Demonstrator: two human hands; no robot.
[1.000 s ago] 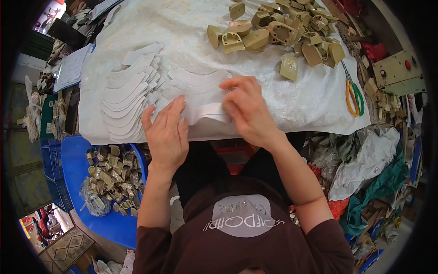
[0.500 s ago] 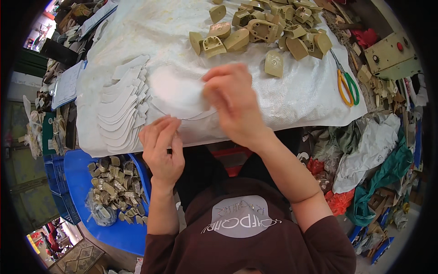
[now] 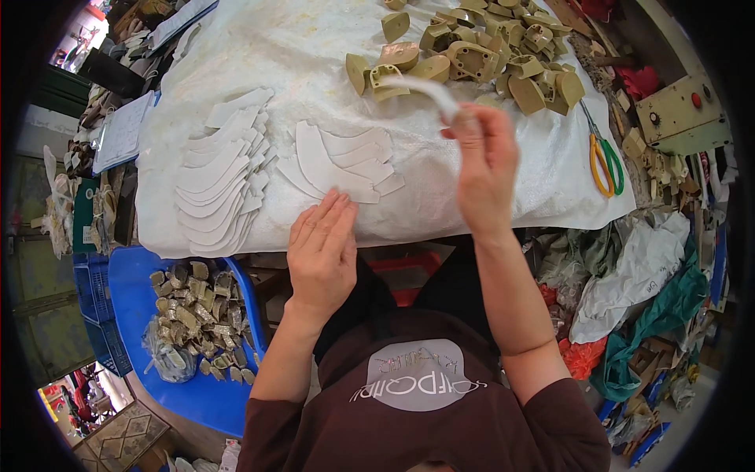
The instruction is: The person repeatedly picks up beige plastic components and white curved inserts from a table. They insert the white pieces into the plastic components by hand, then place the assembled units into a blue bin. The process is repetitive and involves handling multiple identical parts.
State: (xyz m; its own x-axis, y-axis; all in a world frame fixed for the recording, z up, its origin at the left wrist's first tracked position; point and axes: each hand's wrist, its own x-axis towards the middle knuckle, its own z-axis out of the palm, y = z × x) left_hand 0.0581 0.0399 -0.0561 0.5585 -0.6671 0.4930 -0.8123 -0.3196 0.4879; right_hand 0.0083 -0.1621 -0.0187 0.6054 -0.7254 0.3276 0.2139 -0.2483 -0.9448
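Between the thumb and fingers of my right hand (image 3: 486, 169) is a thin, curved white piece (image 3: 427, 88), raised above the table and blurred by motion. My left hand (image 3: 322, 252) lies with its fingers stretched out, the tips touching the near edge of a small fanned group of flat white cut pieces (image 3: 314, 161). Left of that group, a larger overlapping stack of similar curved white pieces (image 3: 216, 189) rests on the white sheet (image 3: 440, 173) covering the table.
Beige heel-shaped blocks (image 3: 472, 59) are heaped at the far right. Scissors (image 3: 602, 161) with yellow and green handles lie at the right edge. A blue plastic chair (image 3: 130, 299) at lower left bears more blocks. Plastic bags (image 3: 629, 275) crowd the right side.
My right hand has moved right, carrying a white piece away from the group. My left hand has shifted slightly right, its fingers now extended on the pieces. The view has shifted a little.
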